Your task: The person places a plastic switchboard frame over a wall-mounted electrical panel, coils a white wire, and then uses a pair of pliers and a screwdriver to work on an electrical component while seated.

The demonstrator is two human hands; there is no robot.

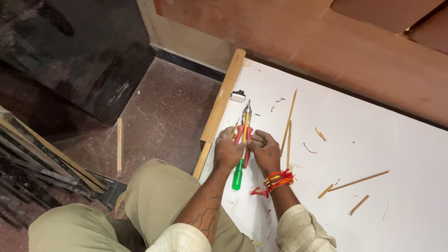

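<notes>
head view: we kneel on a white board (354, 140) laid on the floor, both hands close together near its left edge. our left hand (227, 151) is curled around the red handles of the pliers (244, 128), fingers closed on them; the pliers' metal tip points away from us. our right hand (265, 149) is closed too, touching the same red handles from the other side. a thin yellow strip (245, 127) runs along the pliers between the 2 hands; we cannot tell which hand pins it. a green-handled screwdriver (238, 175) lies on the board just under the hands, handle toward us. red thread bracelets (276, 179) sit on the right wrist. wood slivers (288, 135) lie scattered to the right. a small white block (238, 96) sits beyond the pliers near a wooden batten (223, 100).
</notes>
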